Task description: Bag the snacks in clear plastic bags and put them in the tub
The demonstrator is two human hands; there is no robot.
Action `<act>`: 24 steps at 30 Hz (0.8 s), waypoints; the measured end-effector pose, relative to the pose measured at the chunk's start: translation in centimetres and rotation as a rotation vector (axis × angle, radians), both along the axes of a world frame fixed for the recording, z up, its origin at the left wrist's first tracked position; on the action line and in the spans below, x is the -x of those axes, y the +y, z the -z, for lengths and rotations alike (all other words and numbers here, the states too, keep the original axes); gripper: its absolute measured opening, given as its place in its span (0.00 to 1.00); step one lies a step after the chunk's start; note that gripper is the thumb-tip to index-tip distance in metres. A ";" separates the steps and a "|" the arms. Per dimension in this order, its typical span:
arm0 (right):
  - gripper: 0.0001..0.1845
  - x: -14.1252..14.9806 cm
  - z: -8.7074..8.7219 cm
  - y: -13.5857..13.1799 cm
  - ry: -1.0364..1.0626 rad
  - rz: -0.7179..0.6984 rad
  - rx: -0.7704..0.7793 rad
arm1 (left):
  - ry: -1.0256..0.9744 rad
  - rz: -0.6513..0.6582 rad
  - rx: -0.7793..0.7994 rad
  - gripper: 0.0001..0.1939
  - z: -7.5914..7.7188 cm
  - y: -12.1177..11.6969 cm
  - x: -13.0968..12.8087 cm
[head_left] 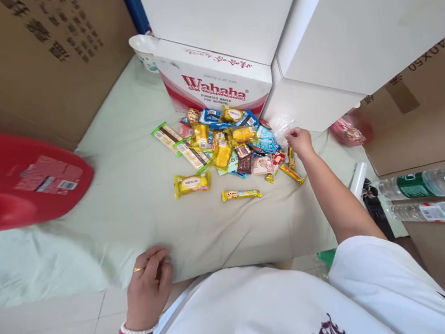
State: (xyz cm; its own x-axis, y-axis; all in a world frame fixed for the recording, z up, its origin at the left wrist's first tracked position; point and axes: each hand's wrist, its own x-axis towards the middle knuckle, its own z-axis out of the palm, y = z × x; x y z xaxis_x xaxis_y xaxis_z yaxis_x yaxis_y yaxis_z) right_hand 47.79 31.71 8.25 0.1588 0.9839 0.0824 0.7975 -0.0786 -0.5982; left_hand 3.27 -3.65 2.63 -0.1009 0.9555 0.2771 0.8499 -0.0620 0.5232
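My right hand (299,142) pinches the edge of a clear plastic bag (281,125) at the right side of a pile of wrapped snacks (224,141). My left hand (150,277), with a ring and bracelets, rests at the cloth's front edge, its fingers curled and nothing visible in them. Yellow-wrapped cakes, blue packets and a dark brown packet (244,162) make up the pile. Two long bars with green ends (192,155) lie at its left. In front of it are a single yellow-wrapped cake (192,183) and a thin yellow stick packet (241,194).
A Wahaha water carton (215,79) stands behind the pile, beside white boxes (312,39). At the left is a red plastic container (32,178); a paper cup (144,51) stands at the back. Plastic bottles (426,184) lie at the right near cardboard boxes. A pale green cloth (132,206) covers the surface.
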 end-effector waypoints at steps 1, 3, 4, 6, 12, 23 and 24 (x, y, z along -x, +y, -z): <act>0.13 -0.4 -0.2 -0.4 -0.013 0.027 -0.025 | -0.042 -0.035 0.019 0.08 -0.3 -0.5 0.1; 0.14 -1.1 -0.4 -1.1 -0.053 0.082 -0.042 | -0.106 -0.088 0.043 0.07 -0.7 -1.3 0.4; 0.16 -1.3 -0.3 -1.2 -0.088 0.102 -0.036 | -0.128 -0.092 0.056 0.07 -0.8 -1.6 0.4; 0.22 -1.1 0.0 -1.2 -0.169 0.115 -0.001 | -0.156 -0.053 0.077 0.08 -1.2 -1.8 0.4; 0.11 0.7 0.7 0.3 -0.222 0.121 0.016 | -0.169 0.028 0.062 0.10 -3.1 -3.5 1.8; 0.21 -0.4 0.2 -1.3 -0.341 0.056 0.059 | -0.214 -0.064 0.151 0.10 -4.8 -5.2 2.7; 0.23 0.3 0.2 -0.8 -0.364 0.042 0.072 | -0.215 -0.018 0.142 0.10 -5.2 -4.6 2.4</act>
State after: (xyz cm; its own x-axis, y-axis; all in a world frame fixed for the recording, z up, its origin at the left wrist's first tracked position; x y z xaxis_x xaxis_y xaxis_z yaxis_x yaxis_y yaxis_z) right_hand 47.50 30.87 8.01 0.1723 0.9824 0.0720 0.9521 -0.1473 -0.2679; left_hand 0.89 -8.23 7.85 -0.1598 0.9810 0.1104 0.7188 0.0390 0.6941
